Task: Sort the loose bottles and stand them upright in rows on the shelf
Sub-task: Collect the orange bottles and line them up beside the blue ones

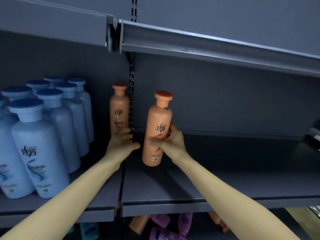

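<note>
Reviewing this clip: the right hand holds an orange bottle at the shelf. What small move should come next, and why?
Probably set the held bottle down just in front of the rear orange bottle. The right hand grips it upright, right of that bottle, while blue bottles already stand in rows.

My left hand (123, 142) and right hand (170, 142) are both bare. My left forearm (69, 196) and right forearm (233, 196) are bare as well: long, slim and smooth, uncovered right down to the lower edge; finer detail is too blurred to tell
</note>
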Demonstrator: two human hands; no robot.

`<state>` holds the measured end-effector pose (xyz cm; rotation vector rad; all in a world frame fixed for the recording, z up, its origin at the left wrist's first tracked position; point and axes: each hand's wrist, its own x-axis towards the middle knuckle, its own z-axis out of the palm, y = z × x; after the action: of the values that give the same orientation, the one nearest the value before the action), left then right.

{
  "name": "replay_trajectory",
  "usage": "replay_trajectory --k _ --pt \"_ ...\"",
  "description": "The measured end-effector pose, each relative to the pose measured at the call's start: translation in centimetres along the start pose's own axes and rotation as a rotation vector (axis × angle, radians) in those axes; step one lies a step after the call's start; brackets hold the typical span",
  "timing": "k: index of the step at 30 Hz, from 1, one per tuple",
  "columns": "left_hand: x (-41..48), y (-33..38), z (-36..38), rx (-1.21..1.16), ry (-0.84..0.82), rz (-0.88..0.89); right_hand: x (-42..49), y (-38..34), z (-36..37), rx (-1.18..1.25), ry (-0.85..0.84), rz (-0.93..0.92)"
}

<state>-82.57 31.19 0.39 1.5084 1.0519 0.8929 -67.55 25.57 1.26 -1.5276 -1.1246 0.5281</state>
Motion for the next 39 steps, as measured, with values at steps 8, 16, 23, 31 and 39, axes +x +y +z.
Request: replay_trajectory --k 8,16,23,31,39 --pt "2.6 -2.0 -0.1 0.014 0.182 -0.069 3.4 1.2 1.0 0.012 -0.025 -0.005" --pt "5.8 -2.9 -0.6 0.158 0.311 -0.142 6.3 1.7 3.9 -0.036 -0.005 0.013" --pt "7.6 -3.2 -0.6 0.193 0.307 -0.052 7.7 2.1 5.3 -0.067 -0.009 0.004" --pt "8.2 -3.8 -0.5 0.207 0.299 0.049 8.6 2.3 6.2 -0.057 -0.019 0.005" --pt "8.8 -4.3 -1.2 0.351 0.241 0.072 7.6 3.0 5.7 -0.045 -0.119 0.019"
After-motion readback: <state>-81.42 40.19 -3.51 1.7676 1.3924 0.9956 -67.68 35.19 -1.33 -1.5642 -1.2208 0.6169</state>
